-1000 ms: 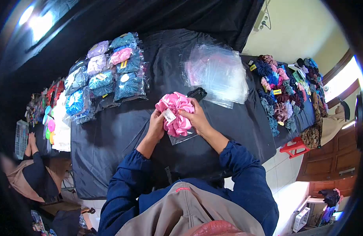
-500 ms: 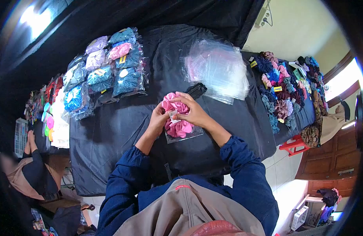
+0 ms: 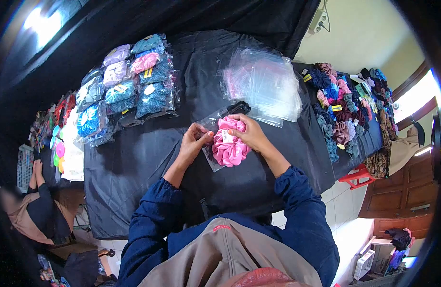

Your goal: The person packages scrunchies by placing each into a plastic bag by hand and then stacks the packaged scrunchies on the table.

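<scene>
Pinching the thin clear plastic bag [image 3: 214, 163] between thumb and fingers of your left hand [image 3: 192, 144], you grip the ruffled pink satin scrunchie [image 3: 232, 154] with your right hand [image 3: 253, 136], above the black tablecloth [image 3: 134, 177]. The scrunchie lies over the bag, though whether any part is inside is unclear; clear packets [image 3: 156, 98] at the left hold blue, lilac and pink fabric pieces.

Ruffled pink scrunchie [image 3: 234, 155] — white tag [image 3: 227, 136] uppermost — against a clear plastic bag [image 3: 213, 161], above black cloth [image 3: 129, 177].
</scene>
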A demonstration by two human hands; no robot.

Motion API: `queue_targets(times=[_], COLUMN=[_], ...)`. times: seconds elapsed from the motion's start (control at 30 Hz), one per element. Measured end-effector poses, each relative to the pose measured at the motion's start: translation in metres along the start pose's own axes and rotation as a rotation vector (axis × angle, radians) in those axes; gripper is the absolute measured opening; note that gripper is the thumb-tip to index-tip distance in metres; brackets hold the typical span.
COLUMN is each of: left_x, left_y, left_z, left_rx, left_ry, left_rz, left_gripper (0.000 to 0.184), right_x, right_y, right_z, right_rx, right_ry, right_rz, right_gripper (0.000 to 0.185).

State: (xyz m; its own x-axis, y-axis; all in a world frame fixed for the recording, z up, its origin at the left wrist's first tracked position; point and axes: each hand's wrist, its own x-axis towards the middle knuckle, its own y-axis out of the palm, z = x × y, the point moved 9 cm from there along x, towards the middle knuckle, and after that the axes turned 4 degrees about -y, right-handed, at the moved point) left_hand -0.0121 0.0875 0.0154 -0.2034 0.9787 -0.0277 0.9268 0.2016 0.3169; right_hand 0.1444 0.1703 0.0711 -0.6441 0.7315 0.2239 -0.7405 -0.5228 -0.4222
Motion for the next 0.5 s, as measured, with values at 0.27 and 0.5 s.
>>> queue_targets(times=[0.27,0.5], left_x=[-0.008,-0.007], left_y=[0.021,0.015], left_z=[0.007,-0.005], left_rx=[-0.265,-0.016], left_ry=[-0.154,0.000], left_rz=[0.135,0.015], left_gripper=[0.026,0.020], right_x=[-0.018,-0.016], right_y=[0.000,0.004], right_z=[-0.031,-0.015], right_rx=[0.941,0.277], right_ry=[0.327,0.066], right_rz=[-0.459,-0.334], right_gripper=[0.020,0.024])
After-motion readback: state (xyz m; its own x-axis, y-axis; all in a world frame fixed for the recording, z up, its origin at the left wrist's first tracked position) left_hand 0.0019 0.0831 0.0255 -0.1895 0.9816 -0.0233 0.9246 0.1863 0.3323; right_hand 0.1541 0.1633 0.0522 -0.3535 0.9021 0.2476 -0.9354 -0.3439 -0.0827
